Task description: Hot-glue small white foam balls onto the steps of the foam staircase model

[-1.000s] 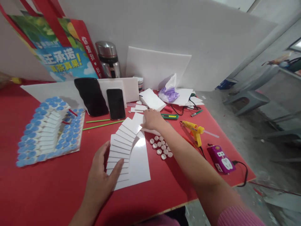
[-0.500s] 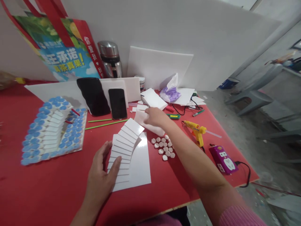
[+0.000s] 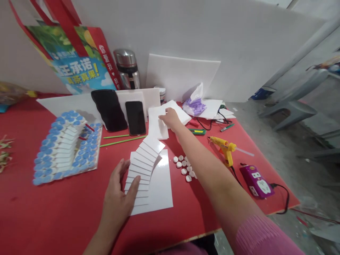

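Observation:
My left hand (image 3: pixel 118 191) curls around the left side of a curved model staircase (image 3: pixel 143 161) made of white foam-board steps, thumb on top of the steps. Under the staircase lies a glossy white board (image 3: pixel 162 191). My right hand (image 3: pixel 171 118) is stretched out past the staircase, its fingers closed on a white sheet of paper (image 3: pixel 155 124) beside the phones. Several small white discs (image 3: pixel 183 164) lie below my right forearm, which covers some of them.
A finished-looking staircase model with blue discs (image 3: pixel 69 145) stands left. Two phones, a black one (image 3: pixel 108 109) and a smaller one (image 3: pixel 135 117), lean against boards. Right are a green cutter (image 3: pixel 198 131), a yellow glue gun (image 3: pixel 224 147) and a purple power socket (image 3: pixel 256 182). Behind stands a steel flask (image 3: pixel 127 67).
My right hand has moved away from me with the curled paper, which now lies flatter near the phones. My left hand stays at the staircase. The view has shifted slightly.

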The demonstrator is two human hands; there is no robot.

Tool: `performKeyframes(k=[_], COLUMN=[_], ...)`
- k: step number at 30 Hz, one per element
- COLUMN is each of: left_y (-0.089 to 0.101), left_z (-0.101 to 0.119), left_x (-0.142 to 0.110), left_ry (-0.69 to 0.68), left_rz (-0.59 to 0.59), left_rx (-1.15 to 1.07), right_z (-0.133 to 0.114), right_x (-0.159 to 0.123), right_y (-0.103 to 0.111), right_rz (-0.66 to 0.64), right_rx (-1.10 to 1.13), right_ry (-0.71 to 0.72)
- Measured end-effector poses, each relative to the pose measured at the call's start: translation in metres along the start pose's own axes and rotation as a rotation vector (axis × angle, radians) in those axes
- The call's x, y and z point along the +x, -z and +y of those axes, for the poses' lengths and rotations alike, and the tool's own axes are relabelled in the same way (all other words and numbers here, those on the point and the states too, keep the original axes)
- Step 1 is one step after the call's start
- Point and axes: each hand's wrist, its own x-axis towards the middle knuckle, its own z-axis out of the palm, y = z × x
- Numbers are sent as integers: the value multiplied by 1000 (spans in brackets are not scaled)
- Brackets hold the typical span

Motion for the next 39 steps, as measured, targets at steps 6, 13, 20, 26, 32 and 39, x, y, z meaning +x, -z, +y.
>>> performKeyframes(k=[6, 13, 20, 26, 32, 39], left_y=[1, -6, -16, -32, -23, 0], left_z=[2, 9, 22, 29, 42, 84], left_x=[-1, -6, -3, 6, 10, 5], left_ry=[2, 65, 70, -17, -303, -1194], left_rz=[-5, 0, -7, -28, -8, -503], left_rx=[-61, -258, -95, -25, 148, 351], right_z=[-12, 2, 35, 48, 58, 41], right_x=[-39, -152, -211, -211, -224, -244], right_y=[27, 78, 63, 56, 73, 99], right_rz=[33, -104, -130, -100, 64, -4], right_rx=[-97, -248, -270, -306, -216, 443], right_ry=[150, 241, 336, 379, 279, 110])
